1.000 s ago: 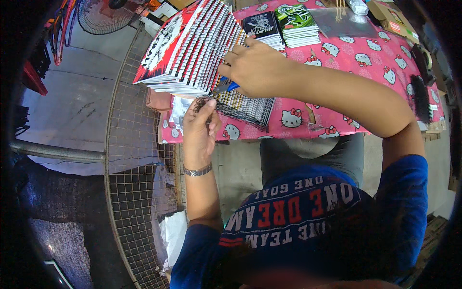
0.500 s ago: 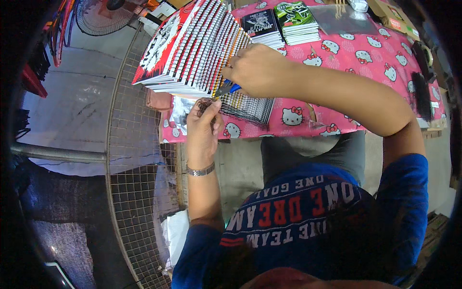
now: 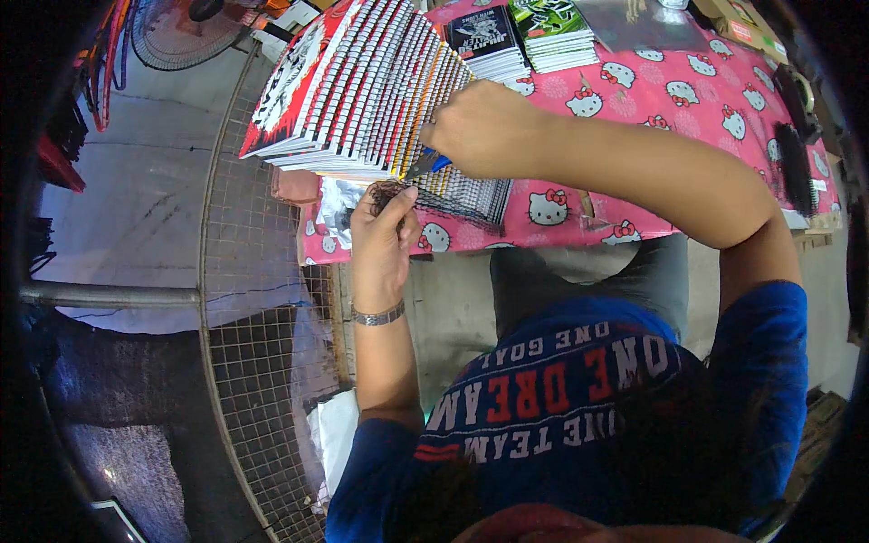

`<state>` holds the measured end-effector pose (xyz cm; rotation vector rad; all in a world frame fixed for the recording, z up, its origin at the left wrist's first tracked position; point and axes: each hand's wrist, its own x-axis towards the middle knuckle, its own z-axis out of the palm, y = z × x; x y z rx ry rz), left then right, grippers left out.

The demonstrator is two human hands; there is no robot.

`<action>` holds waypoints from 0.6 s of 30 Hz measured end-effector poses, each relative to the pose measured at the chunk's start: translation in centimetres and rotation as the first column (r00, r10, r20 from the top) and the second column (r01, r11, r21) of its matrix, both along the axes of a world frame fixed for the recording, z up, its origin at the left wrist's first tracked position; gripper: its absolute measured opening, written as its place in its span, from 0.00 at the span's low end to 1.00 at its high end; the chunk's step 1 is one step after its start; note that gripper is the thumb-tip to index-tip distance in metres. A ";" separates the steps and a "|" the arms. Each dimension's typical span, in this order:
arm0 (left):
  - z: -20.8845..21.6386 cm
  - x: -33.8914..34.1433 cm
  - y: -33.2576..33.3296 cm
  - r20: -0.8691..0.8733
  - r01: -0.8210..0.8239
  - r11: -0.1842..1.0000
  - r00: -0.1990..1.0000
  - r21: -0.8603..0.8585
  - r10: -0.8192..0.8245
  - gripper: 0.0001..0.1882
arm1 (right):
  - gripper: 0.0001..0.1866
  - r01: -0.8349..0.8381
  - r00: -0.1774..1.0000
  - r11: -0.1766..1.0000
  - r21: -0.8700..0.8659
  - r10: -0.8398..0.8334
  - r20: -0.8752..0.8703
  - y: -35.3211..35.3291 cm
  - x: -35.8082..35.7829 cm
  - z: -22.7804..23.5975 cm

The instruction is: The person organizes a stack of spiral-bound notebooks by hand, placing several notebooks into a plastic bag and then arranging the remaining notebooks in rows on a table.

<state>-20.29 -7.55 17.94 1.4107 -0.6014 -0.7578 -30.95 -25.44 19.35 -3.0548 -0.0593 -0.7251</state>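
Observation:
A tall, leaning stack of spiral-bound notebooks (image 3: 362, 100) with red, white and black covers stands at the table's left end. My right hand (image 3: 480, 127) is closed round blue-handled pliers (image 3: 438, 165), whose dark jaws are at the stack's near lower corner, by the spiral bindings. Just below the jaws, my left hand (image 3: 385, 244) pinches a tangle of thin dark wire (image 3: 384, 194) between thumb and fingers. More dark spiral bindings (image 3: 475, 196) show under my right wrist. The exact spot where the jaws meet the wire is too small to make out.
A pink patterned cloth (image 3: 548, 206) covers the table. Smaller stacks of black notebooks (image 3: 489, 41) and green notebooks (image 3: 554, 36) stand behind. A black brush (image 3: 793, 167) lies at the right end. Wire mesh (image 3: 258, 362) and a fan (image 3: 186, 32) are on the left.
The view has shifted slightly, so the table and stacks sit a little higher and further left. Both hands keep nearly the same grip and place at the stack's corner.

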 end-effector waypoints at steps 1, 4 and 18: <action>-0.4 0.4 0.2 0.021 -0.011 1.000 1.000 -0.005 0.011 0.06 | 0.18 0.029 0.996 0.999 0.022 -0.027 -0.088 0.1 -0.1 0.2; -0.3 0.6 0.8 -0.023 -0.029 0.999 0.999 -0.040 0.028 0.05 | 0.17 0.049 0.993 0.998 0.038 -0.045 -0.108 -0.5 -0.3 -0.5; -1.4 0.5 0.7 -0.093 -0.050 0.998 0.994 -0.023 0.048 0.06 | 0.12 0.097 0.969 0.987 0.129 -0.064 -0.240 -0.6 -0.2 -1.7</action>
